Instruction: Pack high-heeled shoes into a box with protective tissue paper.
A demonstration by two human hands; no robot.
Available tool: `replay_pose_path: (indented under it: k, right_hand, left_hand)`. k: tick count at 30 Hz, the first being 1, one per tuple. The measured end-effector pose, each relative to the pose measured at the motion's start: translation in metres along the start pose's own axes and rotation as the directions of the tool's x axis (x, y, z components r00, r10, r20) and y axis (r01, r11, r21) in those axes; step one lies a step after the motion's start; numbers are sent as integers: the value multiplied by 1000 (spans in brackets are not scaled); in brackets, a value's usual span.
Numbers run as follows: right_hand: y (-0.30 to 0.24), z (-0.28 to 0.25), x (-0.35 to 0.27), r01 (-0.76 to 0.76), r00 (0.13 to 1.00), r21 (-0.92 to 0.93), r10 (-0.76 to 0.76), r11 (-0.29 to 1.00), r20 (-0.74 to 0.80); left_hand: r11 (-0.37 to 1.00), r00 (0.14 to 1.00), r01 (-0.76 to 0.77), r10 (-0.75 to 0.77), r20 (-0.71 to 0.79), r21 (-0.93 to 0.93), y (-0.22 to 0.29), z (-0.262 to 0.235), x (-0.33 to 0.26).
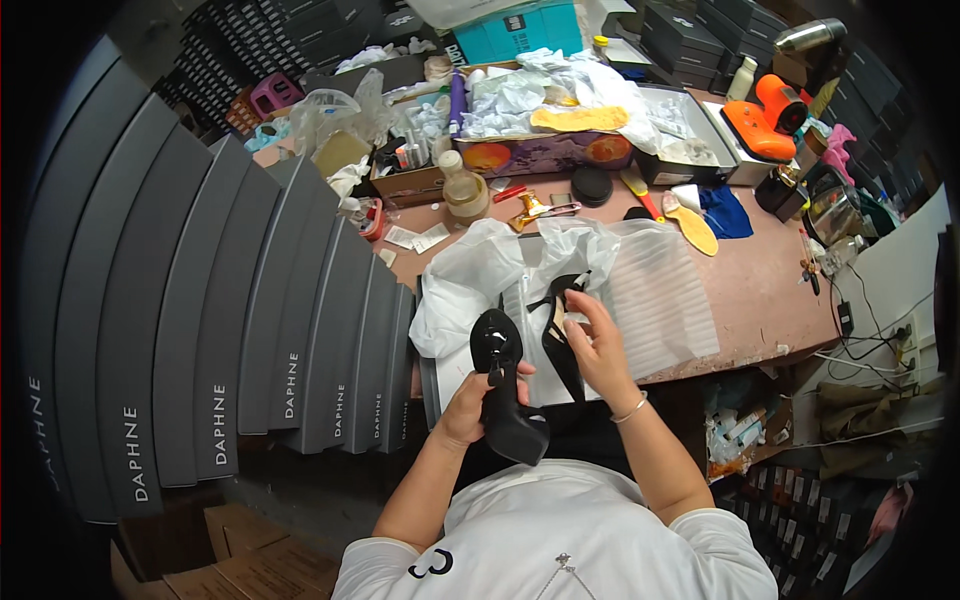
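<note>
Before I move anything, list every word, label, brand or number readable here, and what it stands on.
Wording isn't copied here; only its places are given.
Dark grey boxes, left: pale capitals, legible.
White shirt: black curved, letter-like marks.
Teal box, back: print too small to read.
Paper slips: too small.
Black shoe in the left hand: none legible.

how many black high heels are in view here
2. The first shoe is held in the left hand; the second shoe is by the right hand. More may be hidden in the stacked boxes.
</note>
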State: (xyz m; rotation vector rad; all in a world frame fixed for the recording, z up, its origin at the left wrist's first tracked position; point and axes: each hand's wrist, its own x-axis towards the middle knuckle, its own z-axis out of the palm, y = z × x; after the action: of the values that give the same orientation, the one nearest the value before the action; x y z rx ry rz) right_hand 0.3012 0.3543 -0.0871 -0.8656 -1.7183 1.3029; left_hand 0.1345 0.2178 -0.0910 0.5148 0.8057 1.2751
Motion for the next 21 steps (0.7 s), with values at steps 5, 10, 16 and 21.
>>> replay_pose_path:
  k: [5,10,16,21]
  right_hand:
    - [48,-3,-14,90,945,-626,133,775,300]
    - [42,-1,-10,59,949,-604,143,795,281]
    - [-2,-49,-22,-387,920,393,319,834,228]
    - [6,-52,-54,-467,882,750,192,468,430]
  left_hand:
    - [955,995,-85,97,-31,283,21,11,-4]
    - [966,992,-64,89,-91,252,21,8,-4]
    - [966,994,-34,58,89,-255,23,-11,1]
    - [961,999,-15,24,27,-276,22,28,15]
